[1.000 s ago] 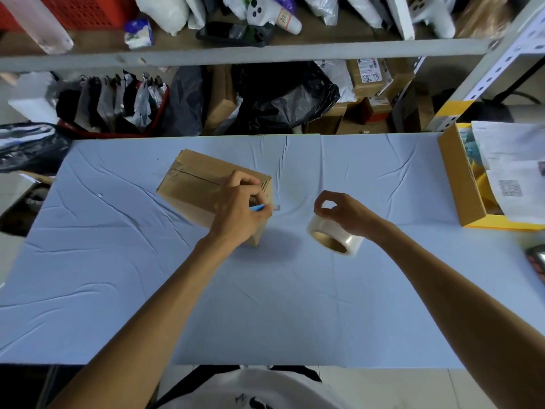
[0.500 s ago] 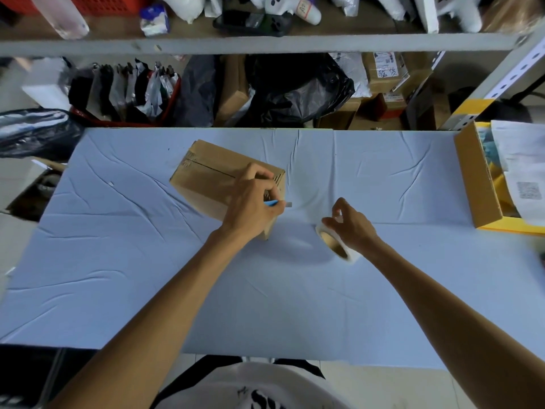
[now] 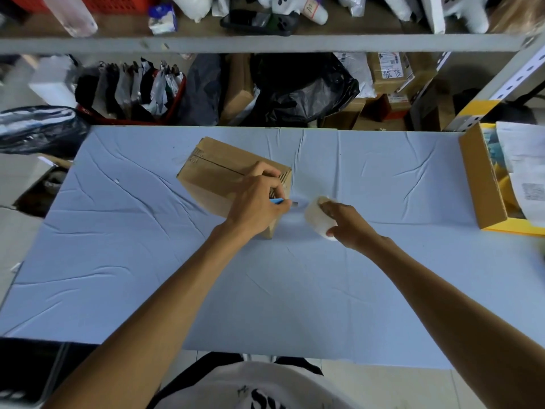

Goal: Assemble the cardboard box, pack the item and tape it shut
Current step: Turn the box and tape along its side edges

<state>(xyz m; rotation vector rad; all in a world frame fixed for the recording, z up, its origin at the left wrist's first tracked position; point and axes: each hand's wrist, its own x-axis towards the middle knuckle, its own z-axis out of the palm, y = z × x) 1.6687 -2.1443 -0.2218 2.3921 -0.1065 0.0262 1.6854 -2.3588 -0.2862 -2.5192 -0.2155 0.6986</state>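
Observation:
A closed brown cardboard box (image 3: 218, 169) lies at an angle on the blue-covered table (image 3: 147, 276), its top seam running toward the near right corner. My left hand (image 3: 259, 203) rests on that corner and grips a small blue-handled cutter (image 3: 280, 201), whose blade tip points right. Just right of the box, my right hand (image 3: 346, 222) holds a roll of clear tape (image 3: 318, 219), tilted on edge and blurred. A strip of tape seems to stretch from the roll to the box corner. The box's contents are hidden.
An open yellow-and-brown box (image 3: 483, 184) with papers stands at the table's right edge. Behind the table, a metal shelf (image 3: 265, 44) holds bags, parcels and a red basket (image 3: 132, 119). A black bag (image 3: 38, 128) lies at the far left.
My right hand has turned the tape roll up on edge and carried it left, closer to the box corner. My left hand has stayed on the box with the cutter.

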